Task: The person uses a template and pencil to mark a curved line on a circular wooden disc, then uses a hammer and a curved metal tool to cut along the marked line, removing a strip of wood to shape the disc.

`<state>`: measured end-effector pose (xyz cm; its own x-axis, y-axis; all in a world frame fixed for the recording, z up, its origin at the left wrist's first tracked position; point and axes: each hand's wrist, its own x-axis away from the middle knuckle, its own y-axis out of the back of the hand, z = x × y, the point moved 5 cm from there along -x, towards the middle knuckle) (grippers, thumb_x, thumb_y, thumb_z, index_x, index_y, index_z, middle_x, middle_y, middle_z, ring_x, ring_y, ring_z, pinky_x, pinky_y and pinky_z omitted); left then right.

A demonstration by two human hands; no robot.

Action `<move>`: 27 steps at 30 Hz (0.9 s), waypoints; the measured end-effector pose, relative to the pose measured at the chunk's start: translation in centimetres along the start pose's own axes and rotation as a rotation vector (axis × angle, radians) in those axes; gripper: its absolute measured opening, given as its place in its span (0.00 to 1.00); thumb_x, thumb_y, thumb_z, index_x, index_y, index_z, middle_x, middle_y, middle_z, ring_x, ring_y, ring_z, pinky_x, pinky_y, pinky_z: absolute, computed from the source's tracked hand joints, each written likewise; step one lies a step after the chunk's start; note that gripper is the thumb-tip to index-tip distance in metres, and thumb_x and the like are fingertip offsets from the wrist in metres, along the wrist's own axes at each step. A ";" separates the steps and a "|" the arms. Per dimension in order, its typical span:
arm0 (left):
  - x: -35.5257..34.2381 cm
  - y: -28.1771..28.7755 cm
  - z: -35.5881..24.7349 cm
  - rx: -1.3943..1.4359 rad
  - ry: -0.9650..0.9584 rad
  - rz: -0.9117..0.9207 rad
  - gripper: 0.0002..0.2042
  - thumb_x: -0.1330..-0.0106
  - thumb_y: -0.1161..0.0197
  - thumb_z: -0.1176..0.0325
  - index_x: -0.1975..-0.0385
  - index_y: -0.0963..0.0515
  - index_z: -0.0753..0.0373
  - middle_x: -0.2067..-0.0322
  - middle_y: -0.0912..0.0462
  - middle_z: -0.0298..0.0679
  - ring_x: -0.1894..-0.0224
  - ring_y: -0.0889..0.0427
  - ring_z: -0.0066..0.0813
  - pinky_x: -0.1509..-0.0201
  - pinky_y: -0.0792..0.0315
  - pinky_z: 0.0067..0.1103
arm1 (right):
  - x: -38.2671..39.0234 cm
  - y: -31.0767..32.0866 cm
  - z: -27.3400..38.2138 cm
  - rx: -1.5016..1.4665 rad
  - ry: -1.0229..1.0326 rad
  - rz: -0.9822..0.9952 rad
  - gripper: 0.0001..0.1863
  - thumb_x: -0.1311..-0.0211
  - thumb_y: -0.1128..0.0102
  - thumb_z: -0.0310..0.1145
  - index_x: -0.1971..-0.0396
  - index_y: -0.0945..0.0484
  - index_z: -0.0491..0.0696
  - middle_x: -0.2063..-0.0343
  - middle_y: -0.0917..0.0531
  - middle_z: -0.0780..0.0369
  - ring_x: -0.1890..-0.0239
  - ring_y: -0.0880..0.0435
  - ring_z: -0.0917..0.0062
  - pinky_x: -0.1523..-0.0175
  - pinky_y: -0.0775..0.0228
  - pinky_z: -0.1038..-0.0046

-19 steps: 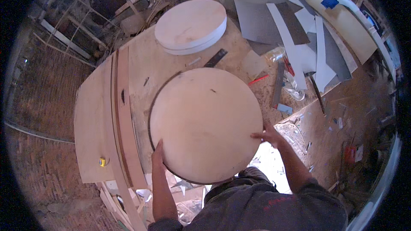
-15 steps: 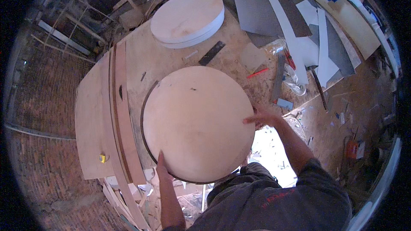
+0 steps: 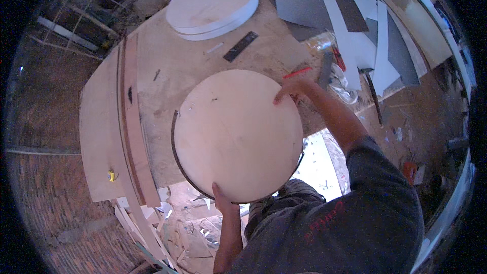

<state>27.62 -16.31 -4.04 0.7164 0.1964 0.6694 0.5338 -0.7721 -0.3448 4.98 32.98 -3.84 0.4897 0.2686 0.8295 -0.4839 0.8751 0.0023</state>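
A round pale wooden disc (image 3: pixel 238 137) is tilted toward me over the near side of the workbench. A dark edging strip (image 3: pixel 175 147) runs along its left and near rim, and its far left end stands slightly off the wood. My left hand (image 3: pixel 225 202) grips the near rim, thumb on the top face and fingers hidden beneath. At the far right rim my right hand (image 3: pixel 293 91) holds the disc, fingertips bent over the face and the rest partly hidden. Just beyond that hand lies a red pen-like stick (image 3: pixel 297 73).
White round discs (image 3: pixel 213 5) are stacked at the back of the workbench (image 3: pixel 167 86). Grey and white sheets (image 3: pixel 350 35) cover the far right. Long wooden strips (image 3: pixel 133 122) and a yellow tape measure (image 3: pixel 111 175) lie left. A black flat bar (image 3: pixel 241 46) rests beyond the disc.
My right hand has moved farther away along the rim, and my left hand has shifted right along the near rim. The disc has turned and tilted slightly; the whole view has shifted.
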 end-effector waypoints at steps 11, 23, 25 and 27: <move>2.5 -3.2 1.6 -0.137 0.161 -0.009 0.38 0.23 0.41 0.39 0.22 0.39 0.57 0.26 0.31 0.43 0.27 0.29 0.45 0.23 0.32 0.43 | 0.6 2.2 1.5 -0.030 0.144 -0.197 0.44 0.50 0.23 0.56 0.31 0.22 0.56 0.30 0.25 0.55 0.35 0.19 0.56 0.39 0.20 0.49; 3.2 -2.1 0.1 -0.437 0.359 0.018 0.43 0.27 0.39 0.35 0.22 0.41 0.59 0.27 0.32 0.45 0.29 0.28 0.47 0.27 0.31 0.45 | 15.6 0.0 -7.9 0.235 0.300 -1.207 0.29 0.42 0.23 0.46 0.41 0.14 0.52 0.55 0.11 0.51 0.50 0.11 0.61 0.44 0.19 0.59; 3.7 -0.8 -1.9 -0.651 0.460 -0.076 0.44 0.28 0.38 0.34 0.22 0.41 0.60 0.28 0.30 0.46 0.32 0.25 0.46 0.31 0.28 0.44 | 17.9 -1.9 -10.4 0.183 0.060 -1.093 0.30 0.44 0.21 0.48 0.41 0.13 0.53 0.51 0.12 0.51 0.46 0.12 0.59 0.39 0.21 0.59; 5.7 -1.4 -4.5 -0.892 0.585 0.143 0.43 0.29 0.37 0.34 0.25 0.34 0.62 0.33 0.24 0.47 0.37 0.21 0.42 0.36 0.26 0.42 | 17.4 -3.6 -13.0 0.026 0.535 -1.159 0.31 0.47 0.19 0.48 0.42 0.13 0.54 0.48 0.14 0.52 0.42 0.16 0.58 0.34 0.26 0.57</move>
<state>28.95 -16.87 3.18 0.2934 -0.0672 0.9536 -0.2276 -0.9738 0.0014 24.66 39.73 3.37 0.8600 -0.5102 0.0068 0.4097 0.6984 0.5868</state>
